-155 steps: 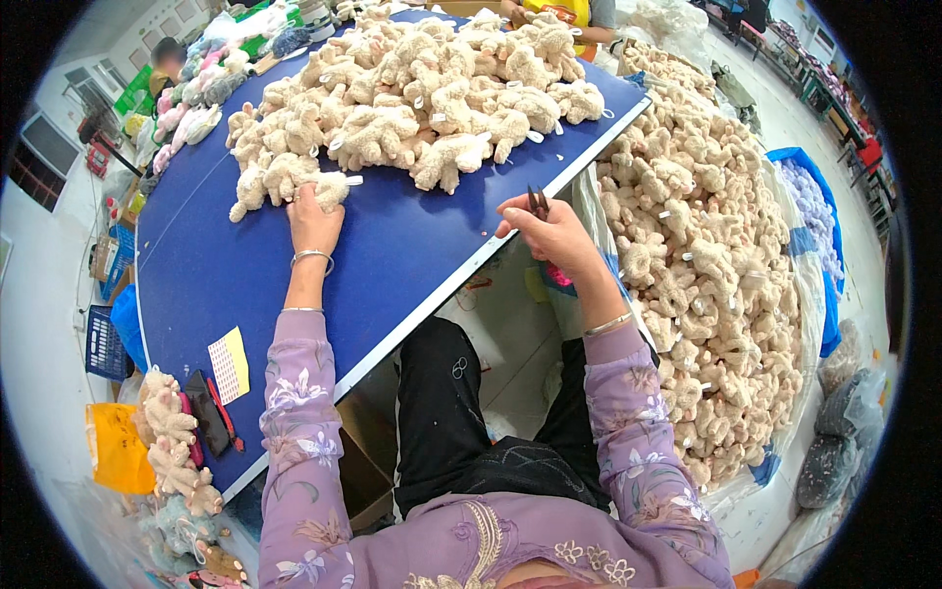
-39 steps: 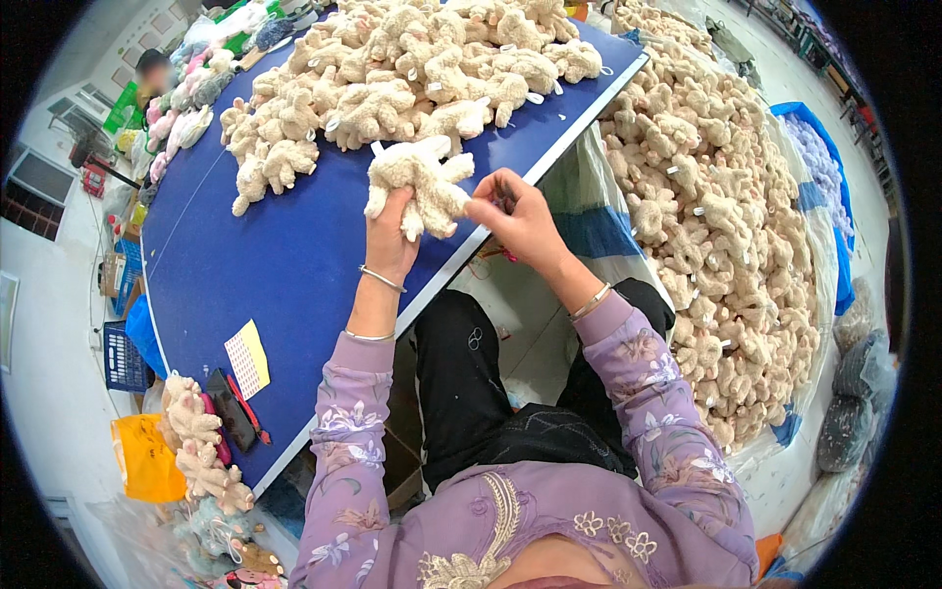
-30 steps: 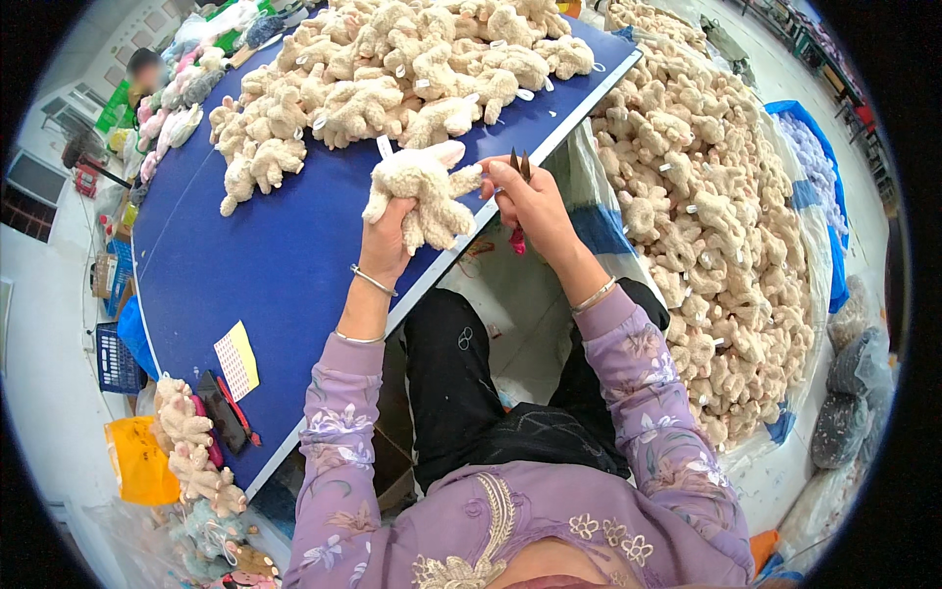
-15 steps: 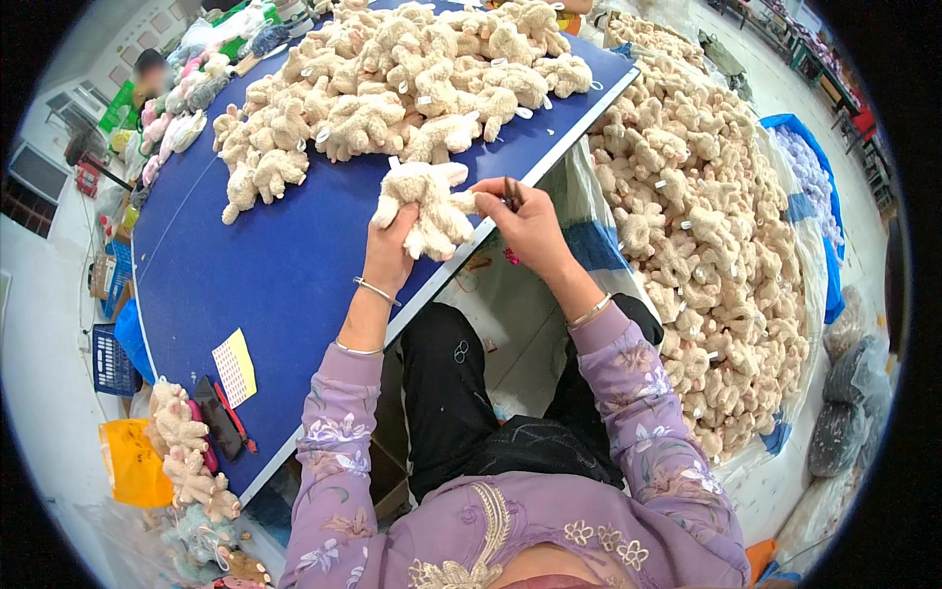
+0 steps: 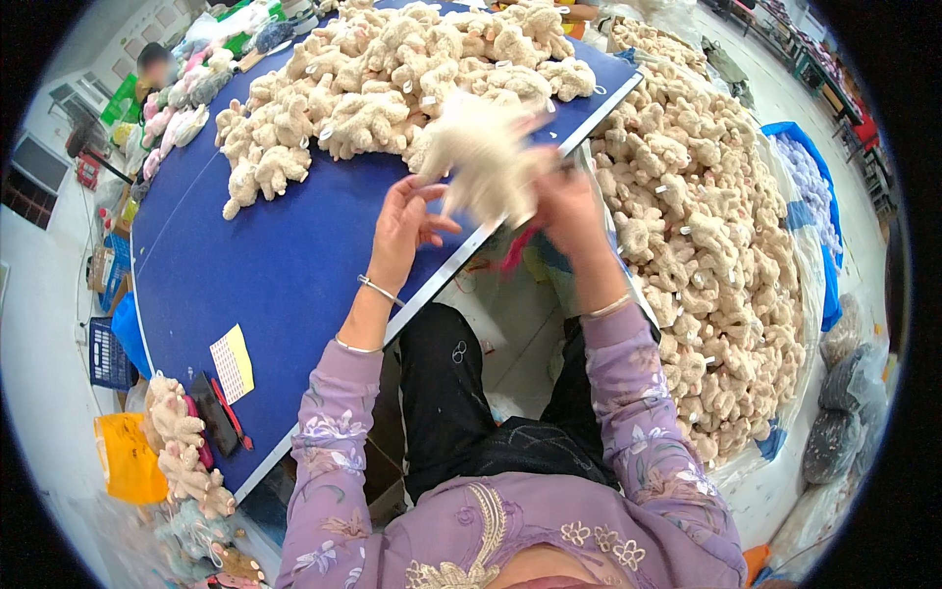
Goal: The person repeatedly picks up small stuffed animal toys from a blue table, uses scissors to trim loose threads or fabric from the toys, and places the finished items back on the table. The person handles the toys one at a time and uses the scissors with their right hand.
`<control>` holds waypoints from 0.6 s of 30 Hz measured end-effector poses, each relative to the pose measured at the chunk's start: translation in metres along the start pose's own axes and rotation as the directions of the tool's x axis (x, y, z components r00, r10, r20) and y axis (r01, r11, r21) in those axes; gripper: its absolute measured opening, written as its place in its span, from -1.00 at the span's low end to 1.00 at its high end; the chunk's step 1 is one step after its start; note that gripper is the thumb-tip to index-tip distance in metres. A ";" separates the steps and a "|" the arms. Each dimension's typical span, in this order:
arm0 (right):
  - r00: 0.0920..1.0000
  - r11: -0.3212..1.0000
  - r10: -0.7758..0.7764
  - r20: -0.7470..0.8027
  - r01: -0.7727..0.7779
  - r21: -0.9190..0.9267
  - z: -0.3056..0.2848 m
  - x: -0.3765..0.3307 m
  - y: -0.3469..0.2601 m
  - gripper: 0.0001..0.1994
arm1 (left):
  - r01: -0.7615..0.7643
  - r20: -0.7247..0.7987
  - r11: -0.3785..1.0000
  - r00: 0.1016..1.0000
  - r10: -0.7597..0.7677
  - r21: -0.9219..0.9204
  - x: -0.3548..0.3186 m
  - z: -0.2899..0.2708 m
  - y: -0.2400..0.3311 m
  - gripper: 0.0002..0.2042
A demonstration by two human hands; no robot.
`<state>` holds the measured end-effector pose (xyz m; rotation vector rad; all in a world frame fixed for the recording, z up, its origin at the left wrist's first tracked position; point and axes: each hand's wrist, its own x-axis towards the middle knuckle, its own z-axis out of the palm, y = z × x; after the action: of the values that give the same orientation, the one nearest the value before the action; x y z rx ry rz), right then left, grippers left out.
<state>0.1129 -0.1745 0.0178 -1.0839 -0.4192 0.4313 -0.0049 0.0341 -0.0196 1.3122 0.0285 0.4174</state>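
Observation:
A cream plush toy [image 5: 488,162], smeared by motion, hangs above the table's right edge. My right hand [image 5: 572,208] grips it on its right side; the fingers are blurred. Something dark and something bright pink [image 5: 514,250] also show at this hand, too blurred to name. To the left of the toy is my left hand [image 5: 400,228], open with its fingers apart, close to the toy's lower left side; I cannot tell whether they touch. Behind both hands lies a heap of matching plush toys [image 5: 392,74], some with small white tags, on the blue table [image 5: 255,275].
A large sack [image 5: 800,285] full of similar plush toys stands right of the table. On the table's near left lie a sticker sheet [image 5: 233,363], a dark phone [image 5: 214,412] and a red pen [image 5: 235,420]. Another person [image 5: 155,67] is at far left.
My left hand has let go of the plush toy and opened. The toy has swung up and to the right with my right hand, which has also shifted slightly right.

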 end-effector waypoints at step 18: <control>0.987 0.938 0.162 -0.010 -0.157 -0.311 -0.005 0.015 0.022 -0.78 | -0.063 -0.132 0.473 0.921 0.367 0.879 0.080 -0.004 -0.004 -0.58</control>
<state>0.1252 -0.1613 -0.0023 -1.4284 -0.4240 0.5292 0.0695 0.0626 -0.0073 2.2748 0.3881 0.9098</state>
